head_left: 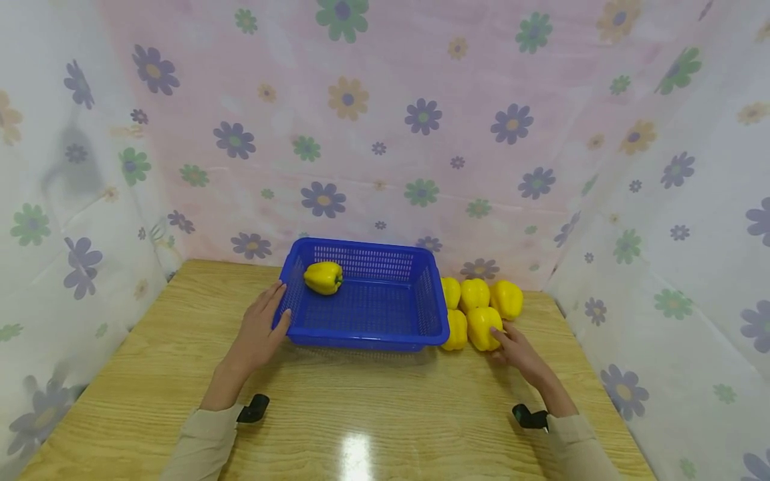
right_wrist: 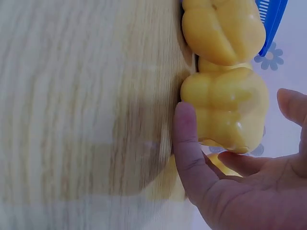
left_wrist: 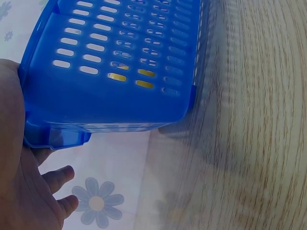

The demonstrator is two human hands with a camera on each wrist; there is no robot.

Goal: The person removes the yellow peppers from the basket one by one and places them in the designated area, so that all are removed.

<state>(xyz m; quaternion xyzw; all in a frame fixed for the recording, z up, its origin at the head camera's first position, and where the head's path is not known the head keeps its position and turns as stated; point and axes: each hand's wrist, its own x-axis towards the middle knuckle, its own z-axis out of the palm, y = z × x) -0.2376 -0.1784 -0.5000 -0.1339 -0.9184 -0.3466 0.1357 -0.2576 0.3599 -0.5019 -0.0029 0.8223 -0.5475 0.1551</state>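
Observation:
My left hand (head_left: pixel 259 331) rests at the left rim of a blue plastic basket (head_left: pixel 361 339), its thumb over the near corner. In the left wrist view, two fingers (left_wrist: pixel 60 177) of it stretch past the basket's lip. One yellow bell pepper (head_left: pixel 323 277) lies on its side inside the basket, at the left. My right hand (head_left: pixel 520 354) reaches around the front right bell pepper (head_left: pixel 483 327) of a group on the table. In the right wrist view, a fingertip (right_wrist: pixel 186 117) touches that pepper low down, while the thumb (right_wrist: pixel 291 104) stands slightly apart from it.
Several more yellow bell peppers (head_left: pixel 474 294) stand close together right of the basket, partly hidden by its rim. All of this is on a wood-grain table (head_left: pixel 373 401). A flowered cloth (head_left: pixel 385 133) hangs behind and along both sides.

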